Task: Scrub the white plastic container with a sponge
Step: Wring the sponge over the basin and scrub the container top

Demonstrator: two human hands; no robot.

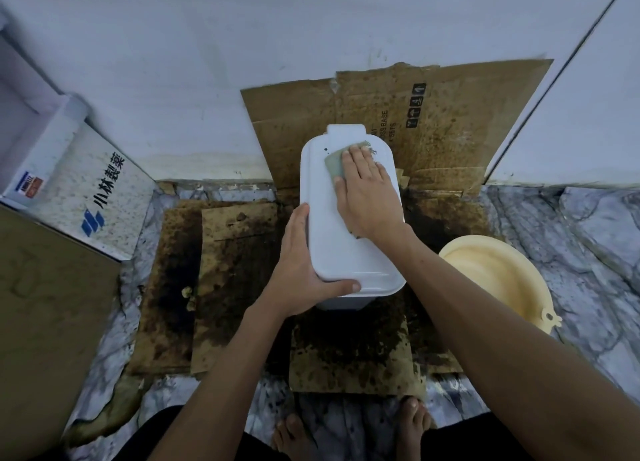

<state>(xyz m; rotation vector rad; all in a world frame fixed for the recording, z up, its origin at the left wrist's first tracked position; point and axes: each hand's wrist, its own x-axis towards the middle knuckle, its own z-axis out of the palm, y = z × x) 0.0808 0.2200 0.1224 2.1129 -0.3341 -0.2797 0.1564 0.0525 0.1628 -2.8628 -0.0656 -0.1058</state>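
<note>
The white plastic container stands upright on stained cardboard, its broad white face turned up toward me. My left hand grips its near left corner, thumb across the front edge. My right hand lies flat on the container's far half and presses a green sponge against the surface. Only the sponge's left part and a frayed edge by my fingertips show; the rest is under my palm.
Dirty brown cardboard covers the marbled floor, and another sheet leans on the white wall. A cream plastic basin sits to the right. A white printed box stands at left. My bare feet are at the bottom.
</note>
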